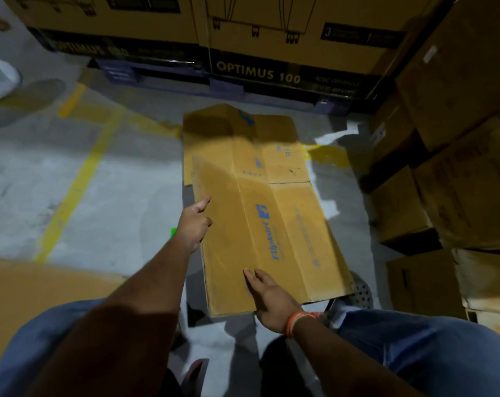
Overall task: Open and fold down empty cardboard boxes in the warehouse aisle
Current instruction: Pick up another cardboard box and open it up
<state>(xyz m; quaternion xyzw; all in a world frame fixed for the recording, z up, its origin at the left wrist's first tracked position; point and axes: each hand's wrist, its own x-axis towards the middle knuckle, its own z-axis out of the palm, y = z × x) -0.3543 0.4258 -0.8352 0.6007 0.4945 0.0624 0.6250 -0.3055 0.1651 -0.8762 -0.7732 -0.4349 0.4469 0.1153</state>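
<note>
Head view, wearer's body only.

Left hand [192, 224]: bare, no ring or watch visible. Forearm bare along its whole visible length, entering from 7 o'clock; no sleeve in frame.

Right hand [271, 299]: bare. Forearm bare, entering from 5 o'clock; no sleeve in frame.

Wristband [296, 322]: on the right wrist, thin orange thread or cord, several strands wound side by side, a loose end or knot sticking out toward 3 o'clock.

Trousers [415, 339]: blue denim-like cloth, faded and lighter over the knees. Right leg at 4 o'clock, left leg at 8 o'clock, the latter partly in shadow.

Footwear: dark shape at 6 o'clock, too dim to tell.
</note>
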